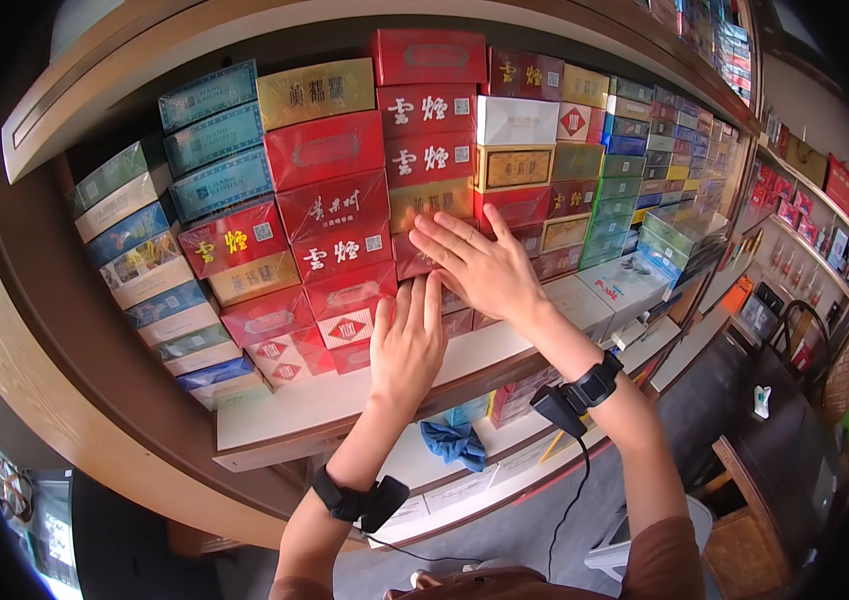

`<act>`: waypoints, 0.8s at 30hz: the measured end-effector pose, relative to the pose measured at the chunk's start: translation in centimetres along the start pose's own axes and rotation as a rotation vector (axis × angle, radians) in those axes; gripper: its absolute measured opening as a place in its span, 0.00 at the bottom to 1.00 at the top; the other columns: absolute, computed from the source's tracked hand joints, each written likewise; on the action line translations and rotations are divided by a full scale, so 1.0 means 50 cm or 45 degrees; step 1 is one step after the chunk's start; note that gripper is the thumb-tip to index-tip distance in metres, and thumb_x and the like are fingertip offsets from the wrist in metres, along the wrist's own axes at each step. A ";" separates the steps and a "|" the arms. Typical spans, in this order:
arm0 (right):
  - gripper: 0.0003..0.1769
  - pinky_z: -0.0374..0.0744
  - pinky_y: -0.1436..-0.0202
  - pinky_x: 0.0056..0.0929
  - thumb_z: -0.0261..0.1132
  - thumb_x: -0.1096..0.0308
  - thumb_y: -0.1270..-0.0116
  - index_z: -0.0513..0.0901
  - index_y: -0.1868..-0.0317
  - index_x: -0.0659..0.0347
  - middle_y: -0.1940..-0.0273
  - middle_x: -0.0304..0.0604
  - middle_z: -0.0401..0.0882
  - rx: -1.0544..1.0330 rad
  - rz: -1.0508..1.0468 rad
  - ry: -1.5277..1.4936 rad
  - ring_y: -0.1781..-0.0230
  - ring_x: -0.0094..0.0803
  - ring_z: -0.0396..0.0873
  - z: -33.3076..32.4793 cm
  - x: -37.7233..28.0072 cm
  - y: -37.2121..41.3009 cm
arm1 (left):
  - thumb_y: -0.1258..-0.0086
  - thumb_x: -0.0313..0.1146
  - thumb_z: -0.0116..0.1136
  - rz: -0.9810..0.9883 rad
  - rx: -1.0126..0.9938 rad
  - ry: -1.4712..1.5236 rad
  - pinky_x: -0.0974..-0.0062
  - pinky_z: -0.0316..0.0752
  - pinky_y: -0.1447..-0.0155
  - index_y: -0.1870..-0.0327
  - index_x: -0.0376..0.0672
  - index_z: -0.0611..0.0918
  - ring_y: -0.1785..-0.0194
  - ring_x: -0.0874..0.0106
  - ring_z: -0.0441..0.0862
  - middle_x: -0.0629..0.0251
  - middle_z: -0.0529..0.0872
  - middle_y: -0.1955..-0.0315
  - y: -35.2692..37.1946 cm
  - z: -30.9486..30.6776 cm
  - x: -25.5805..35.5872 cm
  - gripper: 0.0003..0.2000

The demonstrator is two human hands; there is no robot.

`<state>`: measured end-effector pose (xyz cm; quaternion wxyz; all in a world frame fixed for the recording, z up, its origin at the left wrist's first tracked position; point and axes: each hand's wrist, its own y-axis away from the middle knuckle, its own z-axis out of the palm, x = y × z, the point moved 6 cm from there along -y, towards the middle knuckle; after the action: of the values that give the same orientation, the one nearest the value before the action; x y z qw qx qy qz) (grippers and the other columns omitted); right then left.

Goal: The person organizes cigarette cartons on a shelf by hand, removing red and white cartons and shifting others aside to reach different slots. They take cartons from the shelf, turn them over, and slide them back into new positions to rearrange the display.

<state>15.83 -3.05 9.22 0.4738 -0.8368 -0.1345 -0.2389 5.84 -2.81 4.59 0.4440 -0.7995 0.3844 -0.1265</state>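
Note:
My left hand (408, 335) lies against the front of the stacked cartons, beside a white and red carton (346, 329), its fingers pointing up and holding nothing. Higher and to the right, my right hand (488, 268) rests with spread fingers over the front of a gold carton (432, 203) and the red ones below it. Its palm hides part of the stack. Red cartons with white lettering (430, 112) stand above the hands. Both wrists wear black straps with devices and cables.
A white shelf ledge (275, 412) runs below the stacks. Green cartons (605, 222) and a white box (628, 283) are on the right. Under the ledge lies a blue cloth (454, 444). A dark table (780, 450) and wooden chair stand at the lower right.

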 end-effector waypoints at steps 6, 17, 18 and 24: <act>0.31 0.47 0.26 0.41 0.52 0.60 0.36 0.59 0.31 0.40 0.29 0.22 0.53 0.012 -0.046 0.008 0.30 0.16 0.54 -0.021 0.016 -0.017 | 0.57 0.39 0.72 -0.102 0.059 -0.117 0.68 0.63 0.50 0.38 0.41 0.63 0.59 0.70 0.73 0.67 0.75 0.65 -0.029 0.014 0.009 0.42; 0.34 0.50 0.26 0.40 0.54 0.61 0.37 0.56 0.30 0.43 0.29 0.25 0.53 -0.049 -0.180 -0.009 0.30 0.18 0.54 -0.045 0.028 -0.033 | 0.51 0.31 0.57 0.288 0.240 -0.031 0.77 0.62 0.61 0.49 0.49 0.80 0.57 0.76 0.74 0.70 0.80 0.56 0.074 -0.137 0.122 0.22; 0.34 0.51 0.26 0.40 0.54 0.61 0.37 0.56 0.30 0.43 0.29 0.25 0.53 -0.042 -0.196 0.007 0.30 0.18 0.54 -0.043 0.027 -0.031 | 0.49 0.32 0.55 0.421 0.272 -0.052 0.78 0.64 0.63 0.50 0.47 0.80 0.56 0.75 0.73 0.70 0.78 0.58 0.097 -0.178 0.156 0.21; 0.33 0.51 0.26 0.42 0.53 0.61 0.36 0.56 0.30 0.44 0.29 0.26 0.53 0.019 -0.215 0.050 0.30 0.18 0.55 -0.042 0.026 -0.034 | 0.44 0.36 0.57 0.607 0.290 0.041 0.81 0.62 0.60 0.53 0.63 0.82 0.53 0.76 0.71 0.81 0.78 0.61 0.221 -0.385 0.118 0.16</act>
<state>15.59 -3.99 12.04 0.4608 -0.8142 -0.1970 -0.2932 -6.18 -22.34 5.91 0.5423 -0.6290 0.5522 -0.0734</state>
